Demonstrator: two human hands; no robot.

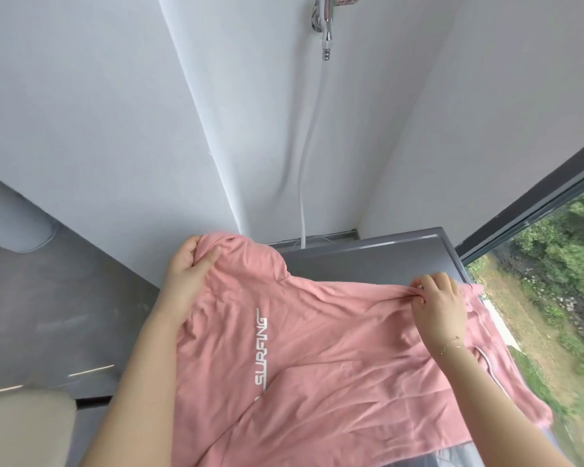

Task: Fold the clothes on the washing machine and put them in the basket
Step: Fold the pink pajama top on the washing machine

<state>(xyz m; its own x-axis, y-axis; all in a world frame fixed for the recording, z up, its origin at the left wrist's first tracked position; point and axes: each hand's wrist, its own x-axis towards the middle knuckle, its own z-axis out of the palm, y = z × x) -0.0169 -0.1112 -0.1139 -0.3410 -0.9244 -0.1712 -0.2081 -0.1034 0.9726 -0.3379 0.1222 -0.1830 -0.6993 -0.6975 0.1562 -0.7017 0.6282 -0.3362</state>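
Your left hand (186,267) has its fingers (207,261) curled over a bunched edge of the pink garment (317,358), thumb on top, gripping the cloth at the far left corner, by what looks like the hood. Your right hand (439,303) pinches a gathered ridge of the same fabric between thumb and fingertips, near the right edge. Held at two well-apart points like this, the cloth is pulled fairly taut between your hands, which looks meant to spread it flat before any fold is made.

The garment lies across the grey top of the washing machine (385,257), printed side up, with the white "SURFING" lettering (262,348) running along its middle. Its near edge drapes over the front of the machine toward you, and its right side hangs past the machine's right edge. Wrinkles fan out from your right-hand pinch, so the fabric there is not yet smooth.

Behind the machine, a white hose (304,183) drops from a chrome tap (324,25) on the wall. A window (553,264) stands to the right, and a dark worktop (48,298) to the left. The basket is not in view, so folding looks barely begun.
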